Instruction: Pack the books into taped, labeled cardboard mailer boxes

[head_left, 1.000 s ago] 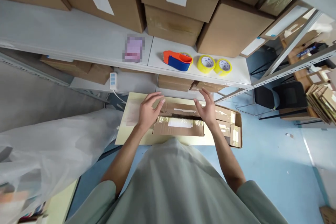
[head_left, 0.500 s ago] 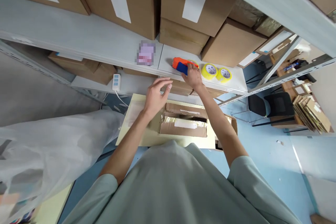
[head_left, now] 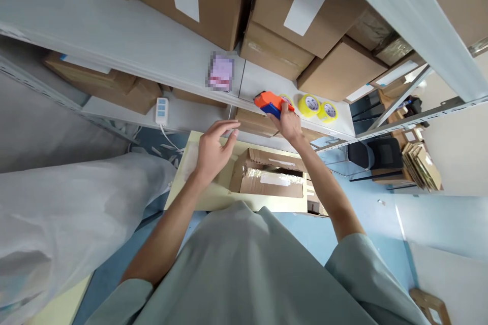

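My right hand point(head_left: 290, 124) is wrapped around an orange and blue tape dispenser point(head_left: 271, 103), held at the front edge of the grey shelf point(head_left: 183, 56). Just right of it lie rolls of yellow tape point(head_left: 309, 105), and another bit of yellow shows behind the dispenser. My left hand point(head_left: 215, 150) hovers over the left part of the cream table point(head_left: 177, 183), fingers stretched out and thumb apart, holding nothing. Below and between my hands sits a cardboard box point(head_left: 272, 183) with a white label; a dark gap runs along its top between the flaps.
Large cardboard boxes point(head_left: 213, 5) line the back of the shelf. A blurred-out purple item point(head_left: 221, 72) lies near its edge. A white power strip point(head_left: 162, 110) hangs at the left. White plastic sheeting point(head_left: 76, 213) bulges at lower left. A black chair point(head_left: 385, 155) stands at right.
The tape dispenser has come toward me to the shelf's front edge in my right hand. My left hand has drawn back slightly leftward. The whole view has shifted a little.
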Available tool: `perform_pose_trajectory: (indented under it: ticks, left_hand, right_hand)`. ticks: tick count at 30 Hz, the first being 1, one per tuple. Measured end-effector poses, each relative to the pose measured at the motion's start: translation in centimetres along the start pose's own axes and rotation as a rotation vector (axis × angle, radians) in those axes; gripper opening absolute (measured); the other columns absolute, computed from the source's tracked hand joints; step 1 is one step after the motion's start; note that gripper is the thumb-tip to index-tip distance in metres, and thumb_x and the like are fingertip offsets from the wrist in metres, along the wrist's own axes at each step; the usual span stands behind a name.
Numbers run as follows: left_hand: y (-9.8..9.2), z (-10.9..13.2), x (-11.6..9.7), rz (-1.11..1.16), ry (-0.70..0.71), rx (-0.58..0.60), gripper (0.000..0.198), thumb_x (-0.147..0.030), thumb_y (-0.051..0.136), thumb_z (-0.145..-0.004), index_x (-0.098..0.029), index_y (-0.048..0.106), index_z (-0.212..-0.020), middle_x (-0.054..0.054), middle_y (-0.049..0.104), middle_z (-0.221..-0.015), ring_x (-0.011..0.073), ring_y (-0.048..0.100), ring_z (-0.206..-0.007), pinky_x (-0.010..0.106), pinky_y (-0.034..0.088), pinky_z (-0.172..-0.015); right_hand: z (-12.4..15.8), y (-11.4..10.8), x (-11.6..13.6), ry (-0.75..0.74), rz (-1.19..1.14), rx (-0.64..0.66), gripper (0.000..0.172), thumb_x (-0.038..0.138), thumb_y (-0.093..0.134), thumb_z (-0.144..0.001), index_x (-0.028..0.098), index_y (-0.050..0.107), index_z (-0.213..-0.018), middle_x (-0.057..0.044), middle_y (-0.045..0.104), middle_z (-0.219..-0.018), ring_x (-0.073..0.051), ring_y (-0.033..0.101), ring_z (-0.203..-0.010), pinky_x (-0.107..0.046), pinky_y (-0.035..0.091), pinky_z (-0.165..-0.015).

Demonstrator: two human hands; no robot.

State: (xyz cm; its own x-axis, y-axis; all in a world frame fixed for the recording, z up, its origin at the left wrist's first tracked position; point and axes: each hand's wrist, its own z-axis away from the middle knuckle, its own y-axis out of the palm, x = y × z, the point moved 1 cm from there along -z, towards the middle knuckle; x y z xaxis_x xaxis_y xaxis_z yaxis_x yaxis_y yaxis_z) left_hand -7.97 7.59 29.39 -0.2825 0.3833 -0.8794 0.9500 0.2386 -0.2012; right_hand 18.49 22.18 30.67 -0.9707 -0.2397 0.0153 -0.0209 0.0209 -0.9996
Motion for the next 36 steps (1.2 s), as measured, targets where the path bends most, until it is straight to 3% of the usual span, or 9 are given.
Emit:
perform_pose_trajectory:
  ticks: [2, 7, 13, 18, 24, 29, 32, 36]
  left_hand:
    - [-0.7, 0.5, 0.3, 0.018, -0.044, -0.005, 0.03, -0.043, 0.062, -0.112, -0.024, 0.079, -0.128, 0.008, 0.082, -0.134, 0.0248, 0.079, -0.123, 0.041, 0.066, -0.108]
    - [-1.2, 2.1, -0.4, 0.094, -0.107, -0.003, 0.035, -0.048, 0.064, -0.111, -0.026, 0.075, -0.136, 0.008, 0.078, -0.138, 0.0247, 0.078, -0.122, 0.041, 0.067, -0.11]
    - [-1.1, 2.9, -2.3, 0.153, -0.105, 0.087, 0.041, -0.053, 0.066, -0.11, -0.028, 0.073, -0.142, 0.008, 0.075, -0.143, 0.0272, 0.075, -0.129, 0.043, 0.068, -0.11]
    - [-0.8, 3.1, -1.8, 0.14, -0.063, 0.205, 0.031, -0.05, 0.068, -0.109, -0.028, 0.08, -0.127, 0.005, 0.082, -0.125, 0.0259, 0.078, -0.114, 0.043, 0.066, -0.107]
    - [-0.2, 3.6, -1.1, 0.188, -0.094, 0.243, 0.027, -0.051, 0.072, -0.105, -0.028, 0.082, -0.113, 0.005, 0.083, -0.112, 0.0256, 0.077, -0.106, 0.043, 0.066, -0.102]
    - [-0.3, 4.2, -0.5, 0.253, -0.224, 0.3, 0.031, -0.056, 0.076, -0.101, -0.026, 0.083, -0.105, 0.004, 0.083, -0.102, 0.024, 0.076, -0.096, 0.038, 0.065, -0.092]
    - [-0.1, 5.1, 0.5, 0.302, -0.326, 0.299, 0.036, -0.06, 0.079, -0.099, -0.024, 0.082, -0.101, 0.004, 0.082, -0.098, 0.0229, 0.076, -0.091, 0.035, 0.064, -0.085]
    - [0.9, 6.8, 2.1, 0.386, -0.473, 0.274, 0.044, -0.066, 0.08, -0.096, -0.022, 0.082, -0.097, 0.006, 0.083, -0.095, 0.0221, 0.075, -0.084, 0.033, 0.063, -0.076]
  right_hand:
    - [3.3, -0.7, 0.5, 0.022, -0.043, -0.014, 0.087, 0.081, 0.047, -0.111, 0.009, 0.042, -0.16, -0.029, 0.078, -0.128, -0.047, 0.079, -0.117, -0.06, 0.062, -0.103]
    - [11.4, -2.8, 1.4, -0.092, -0.124, -0.088, 0.084, 0.093, 0.042, -0.105, 0.021, 0.051, -0.148, -0.023, 0.081, -0.118, -0.045, 0.081, -0.108, -0.058, 0.067, -0.091]
    - [16.9, -5.0, 2.1, -0.139, -0.101, -0.026, 0.075, 0.089, 0.049, -0.106, 0.025, 0.053, -0.145, -0.02, 0.081, -0.119, -0.043, 0.081, -0.108, -0.057, 0.07, -0.086]
    - [18.7, -6.3, 2.4, -0.182, -0.087, 0.047, 0.068, 0.082, 0.058, -0.106, 0.026, 0.054, -0.144, -0.017, 0.081, -0.115, -0.042, 0.082, -0.104, -0.055, 0.07, -0.085]
    - [19.5, -7.2, 3.0, -0.247, -0.08, 0.151, 0.066, 0.08, 0.063, -0.105, 0.025, 0.058, -0.141, -0.016, 0.082, -0.113, -0.04, 0.082, -0.106, -0.053, 0.069, -0.089]
    - [19.5, -8.0, 3.8, -0.236, -0.097, 0.225, 0.067, 0.078, 0.069, -0.102, 0.025, 0.062, -0.142, -0.014, 0.083, -0.118, -0.038, 0.082, -0.104, -0.051, 0.067, -0.09]
    - [19.1, -8.5, 4.4, -0.193, -0.1, 0.28, 0.073, 0.083, 0.072, -0.097, 0.027, 0.065, -0.143, -0.012, 0.084, -0.12, -0.035, 0.082, -0.096, -0.047, 0.066, -0.082]
    - [18.3, -9.1, 5.6, -0.097, -0.077, 0.372, 0.071, 0.091, 0.067, -0.095, 0.026, 0.074, -0.122, -0.007, 0.082, -0.089, -0.03, 0.079, -0.076, -0.04, 0.058, -0.066]
